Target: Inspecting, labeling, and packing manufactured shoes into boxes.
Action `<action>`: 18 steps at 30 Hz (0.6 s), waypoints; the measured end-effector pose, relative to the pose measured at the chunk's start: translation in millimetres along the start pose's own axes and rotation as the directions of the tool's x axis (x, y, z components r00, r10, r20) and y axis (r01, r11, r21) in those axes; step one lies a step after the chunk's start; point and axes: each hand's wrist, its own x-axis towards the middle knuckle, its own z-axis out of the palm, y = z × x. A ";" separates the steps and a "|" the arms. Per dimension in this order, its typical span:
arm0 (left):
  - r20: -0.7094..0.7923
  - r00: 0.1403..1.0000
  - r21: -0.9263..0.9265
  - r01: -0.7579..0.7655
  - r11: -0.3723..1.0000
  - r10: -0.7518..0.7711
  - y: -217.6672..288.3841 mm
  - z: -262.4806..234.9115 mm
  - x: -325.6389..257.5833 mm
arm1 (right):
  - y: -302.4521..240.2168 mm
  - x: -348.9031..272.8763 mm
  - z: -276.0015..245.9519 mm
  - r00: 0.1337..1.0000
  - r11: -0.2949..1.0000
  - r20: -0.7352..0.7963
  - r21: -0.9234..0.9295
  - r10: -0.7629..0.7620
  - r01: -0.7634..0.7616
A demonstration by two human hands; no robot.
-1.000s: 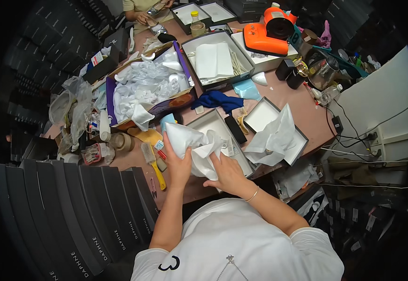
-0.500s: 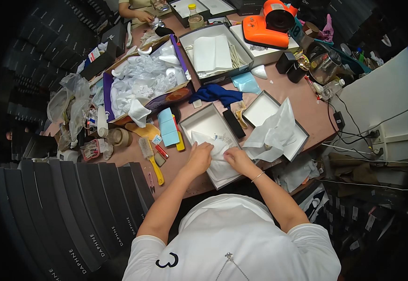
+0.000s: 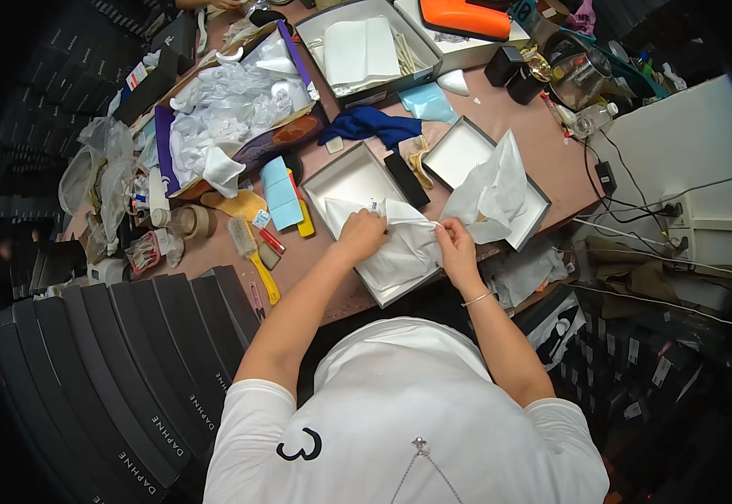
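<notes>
An open grey-white box point(image 3: 345, 174) lies at the table's near edge, lined with white tissue paper point(image 3: 399, 252). My left hand point(image 3: 360, 234) pinches the tissue's left part inside the box. My right hand point(image 3: 454, 241) grips the tissue's right edge and pulls it taut between the two hands. To the right, a second open box point(image 3: 458, 149) holds a loose white sheet point(image 3: 492, 189) standing up out of it. A black oblong item point(image 3: 405, 180) lies between the two boxes.
A purple-edged carton of crumpled white paper point(image 3: 227, 113) sits at the back left, a tray of folded sheets point(image 3: 358, 50) behind. A blue cloth point(image 3: 374, 126), light blue cards point(image 3: 280, 193), a yellow brush point(image 3: 253, 256) and tape roll point(image 3: 190, 221) lie around. Black box stacks point(image 3: 106, 370) stand left.
The bunched tissue that both hands held up above the table has been lowered into the near box and spread flat. The hands now hold its edges inside the box.
</notes>
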 end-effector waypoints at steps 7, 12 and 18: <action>-0.170 0.971 -0.346 0.101 0.933 -0.168 -8.9 -22.2 1.1 | 14.9 2.5 -5.0 0.998 0.998 0.009 -0.020 -0.065 0.065; 0.236 0.916 -0.962 0.174 -0.210 -0.324 -30.9 -80.7 -34.7 | 2.1 -8.0 -2.0 0.995 0.981 0.064 -0.173 -0.082 0.092; 0.161 0.970 -0.881 0.057 -0.471 -0.184 0.7 -97.0 -32.5 | 7.9 -18.0 3.4 0.984 0.990 0.136 -0.073 -0.113 0.123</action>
